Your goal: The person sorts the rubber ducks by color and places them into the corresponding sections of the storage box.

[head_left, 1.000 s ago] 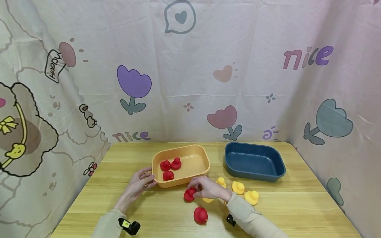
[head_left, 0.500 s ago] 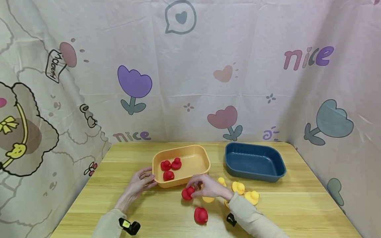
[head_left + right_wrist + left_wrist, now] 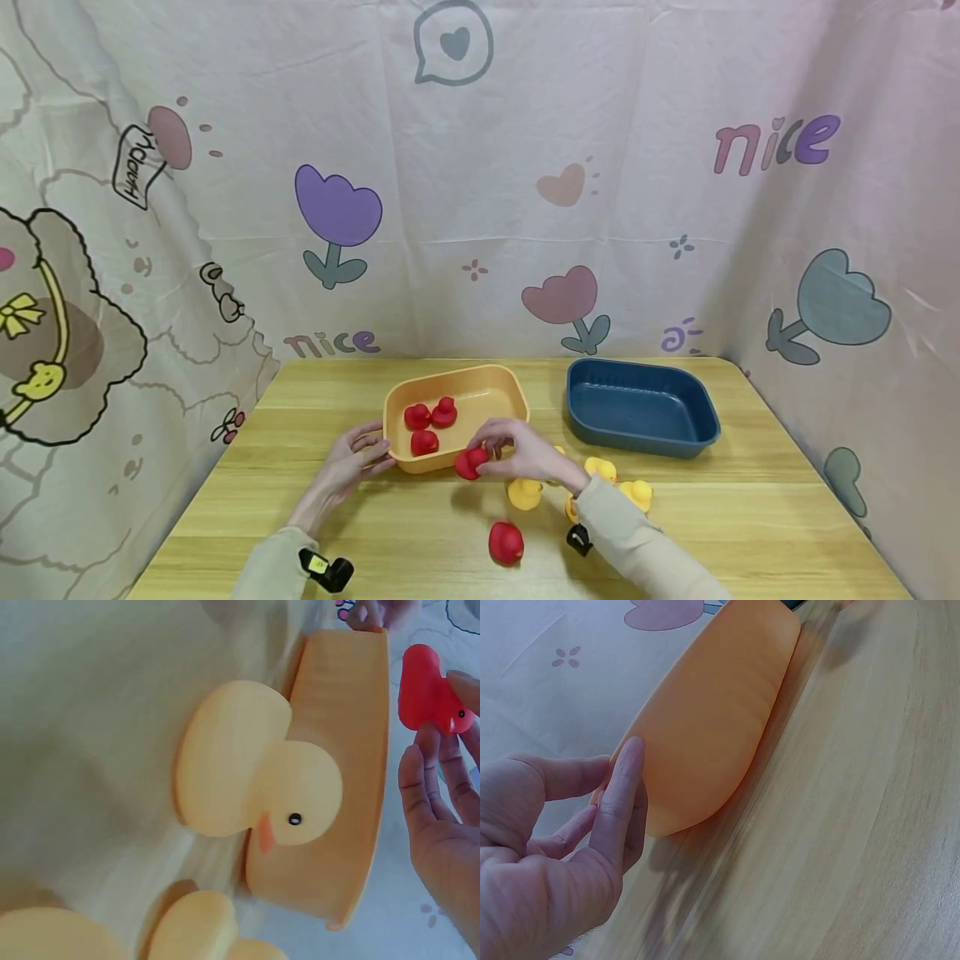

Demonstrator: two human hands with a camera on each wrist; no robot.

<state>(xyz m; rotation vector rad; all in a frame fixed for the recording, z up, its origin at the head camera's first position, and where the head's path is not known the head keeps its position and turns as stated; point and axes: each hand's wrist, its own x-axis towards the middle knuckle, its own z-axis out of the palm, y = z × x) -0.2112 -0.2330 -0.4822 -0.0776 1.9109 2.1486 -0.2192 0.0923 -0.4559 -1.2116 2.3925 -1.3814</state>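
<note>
My right hand (image 3: 527, 457) pinches a red rubber duck (image 3: 470, 465) by its head, off the table and at the near wall of the orange plastic tray (image 3: 491, 385). The right wrist view shows this red duck (image 3: 421, 688) between thumb and fingertips. My left hand (image 3: 358, 457) grips the tray's left end; in the left wrist view its fingers (image 3: 630, 761) lie against the wall and rim. Inside the tray, toward its left end, sit three red ducks (image 3: 424, 442). Another red duck (image 3: 506, 543) lies on the table in front.
Several yellow rubber ducks (image 3: 524, 493) stand around and below my right wrist, some partly hidden by it. A dark blue tray (image 3: 643, 448) stands at the back right of the wooden table (image 3: 420, 550). A printed cloth (image 3: 480, 217) hangs behind.
My right hand has lifted the red duck from the table and brought it up and slightly left to the tray's near wall. My left hand and the tray have stayed put.
</note>
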